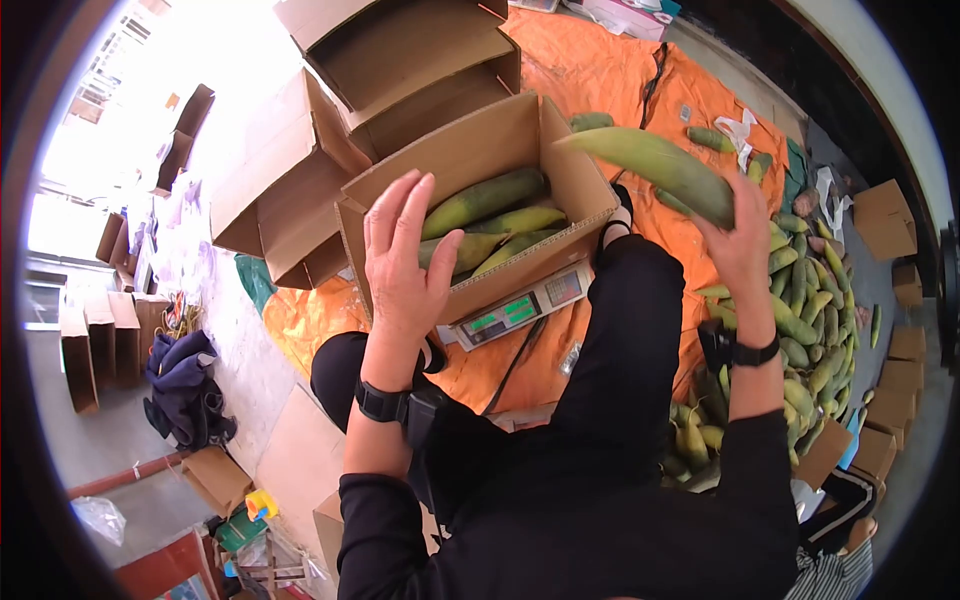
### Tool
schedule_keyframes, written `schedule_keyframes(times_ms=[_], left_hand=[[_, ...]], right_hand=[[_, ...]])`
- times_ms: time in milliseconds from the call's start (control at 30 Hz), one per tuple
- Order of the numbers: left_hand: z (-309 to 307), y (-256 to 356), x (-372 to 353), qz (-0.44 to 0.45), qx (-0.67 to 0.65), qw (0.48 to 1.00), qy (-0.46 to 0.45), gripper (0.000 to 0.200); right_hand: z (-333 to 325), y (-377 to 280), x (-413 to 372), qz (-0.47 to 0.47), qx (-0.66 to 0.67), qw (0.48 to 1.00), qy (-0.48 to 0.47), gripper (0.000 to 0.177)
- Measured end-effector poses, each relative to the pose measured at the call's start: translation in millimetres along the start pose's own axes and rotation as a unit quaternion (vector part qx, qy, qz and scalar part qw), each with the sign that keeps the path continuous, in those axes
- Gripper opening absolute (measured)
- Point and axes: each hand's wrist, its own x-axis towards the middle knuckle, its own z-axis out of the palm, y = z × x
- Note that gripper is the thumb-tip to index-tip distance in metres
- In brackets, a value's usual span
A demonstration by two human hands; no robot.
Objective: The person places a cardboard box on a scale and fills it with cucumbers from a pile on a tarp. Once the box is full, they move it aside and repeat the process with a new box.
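My right hand (738, 225) is wrapped round the thick end of a long green radish (660, 165), whose pale pointed tip reaches left over the orange sheet. Raised at the near left side of an open cardboard box (580, 215), my left hand (405, 255) has its fingers apart and nothing in it. Inside the box lie several green radishes (490, 200). Under the box is a scale (520, 308) with a lit green display.
To the right is a big pile of radishes (825, 300) on the orange sheet (600, 70). Open empty boxes (290, 170) stand at the upper left. Smaller cartons (885, 220) line the right side, and a person's striped clothing (850, 575) shows at the lower right.
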Motion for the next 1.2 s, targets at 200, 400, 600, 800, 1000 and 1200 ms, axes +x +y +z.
schedule_keyframes(times_ms=[200, 400, 600, 800, 1000, 1200], left_hand=[[0, -1, 3, -0.016, 0.078, 0.994, -0.078, 0.070], [-8, -18, 0, -0.176, -0.142, 0.964, -0.138, 0.055], [-9, -37, 0, -0.230, 0.123, 0.941, -0.215, 0.054], [27, -48, 1, -0.231, 0.093, 0.924, -0.289, 0.059], [34, -26, 0, -0.203, 0.070, 0.958, -0.189, 0.044], [24, -18, -22, -0.106, -0.077, 0.983, -0.129, 0.026]], right_hand=[[44, -82, 48, -0.232, 0.038, 0.971, -0.045, 0.049], [73, -98, 48, -0.221, 0.084, 0.970, -0.060, 0.047], [52, -36, 24, -0.059, 0.128, 0.990, 0.026, 0.038], [53, 59, -101, 0.188, 0.101, 0.976, -0.035, 0.027], [73, 101, -273, 0.392, 0.004, 0.874, -0.287, 0.027], [60, 93, -358, 0.510, -0.033, 0.747, -0.425, 0.027]])
